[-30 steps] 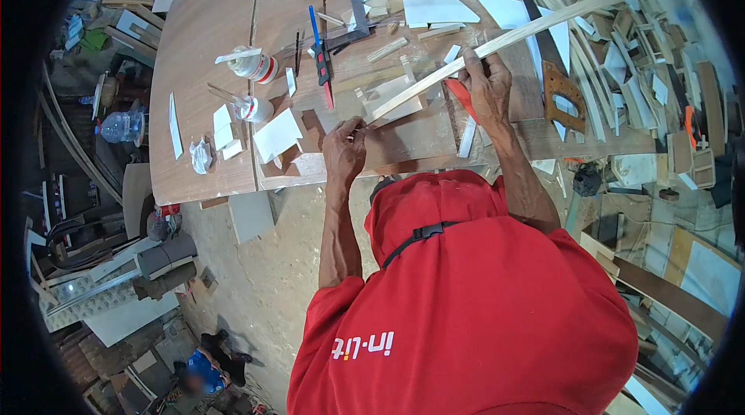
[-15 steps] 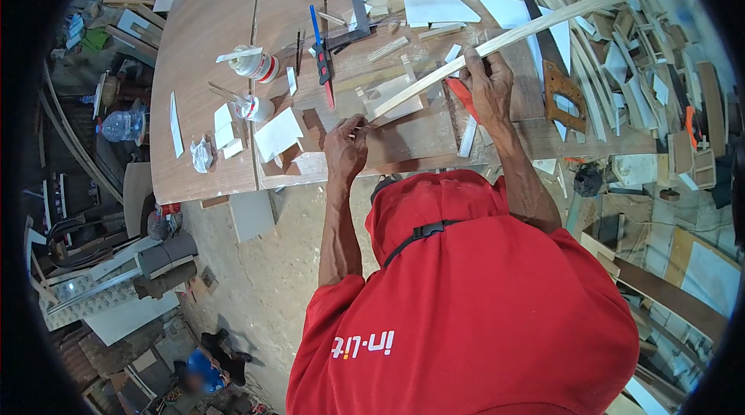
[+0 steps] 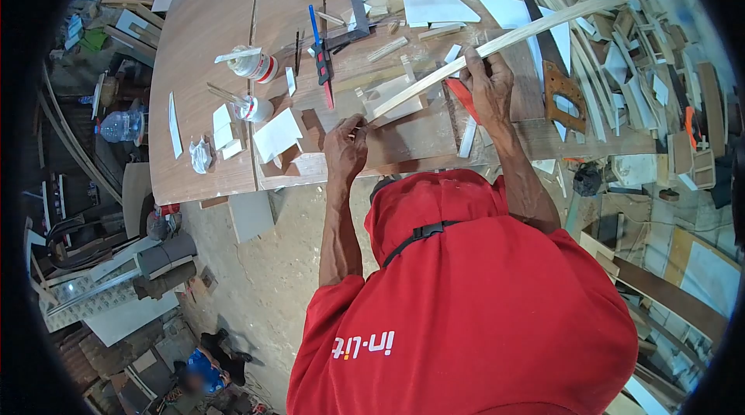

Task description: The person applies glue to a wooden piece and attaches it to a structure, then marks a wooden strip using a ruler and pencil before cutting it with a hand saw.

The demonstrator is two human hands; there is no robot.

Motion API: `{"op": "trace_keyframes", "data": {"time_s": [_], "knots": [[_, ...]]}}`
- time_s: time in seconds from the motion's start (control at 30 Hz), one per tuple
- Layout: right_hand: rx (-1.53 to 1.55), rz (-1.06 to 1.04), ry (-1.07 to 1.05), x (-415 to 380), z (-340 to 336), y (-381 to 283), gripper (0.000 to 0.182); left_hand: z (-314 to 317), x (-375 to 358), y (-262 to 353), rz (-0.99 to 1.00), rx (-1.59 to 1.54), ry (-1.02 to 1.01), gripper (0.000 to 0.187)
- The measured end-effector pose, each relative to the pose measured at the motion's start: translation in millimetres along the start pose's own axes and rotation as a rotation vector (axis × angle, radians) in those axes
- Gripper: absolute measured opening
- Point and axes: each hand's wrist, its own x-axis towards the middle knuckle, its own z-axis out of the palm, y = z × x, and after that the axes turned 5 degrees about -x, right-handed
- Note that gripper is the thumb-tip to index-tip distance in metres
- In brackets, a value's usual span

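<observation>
Head view: left hand (image 3: 346, 145) and right hand (image 3: 489, 83) are clamped on 1 wooden strip (image 3: 423, 86), slanting toward the right edge of the counter (image 3: 206, 34); I judge this steadying, the next move needing firm grips.

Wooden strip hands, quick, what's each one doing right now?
Left hand: closed, fingers curled, holding the near end of the wooden strip.
Right hand: closed, holding the same strip farther along.
</observation>
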Motion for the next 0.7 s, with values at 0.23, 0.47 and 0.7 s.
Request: {"op": "trace_keyframes", "data": {"time_s": [0.23, 0.47, 0.7], "knots": [[0.032, 0.021, 0.005, -1.3, -0.4, -3.4, 0.028, -1.1, 0.0, -0.7, 0.009, -0.018, -0.037, 0.024], [-0.045, 0.0, 0.008, 1.5, -2.7, 3.7, 0.029, 2.1, -0.2, -1.4, -0.01, -0.017, -0.015, 0.023], [-0.04, 0.002, 0.016, -1.1, -3.1, -4.1, 0.028, 3.2, -1.2, -0.2, -0.037, -0.043, 0.008, 0.022]]}}
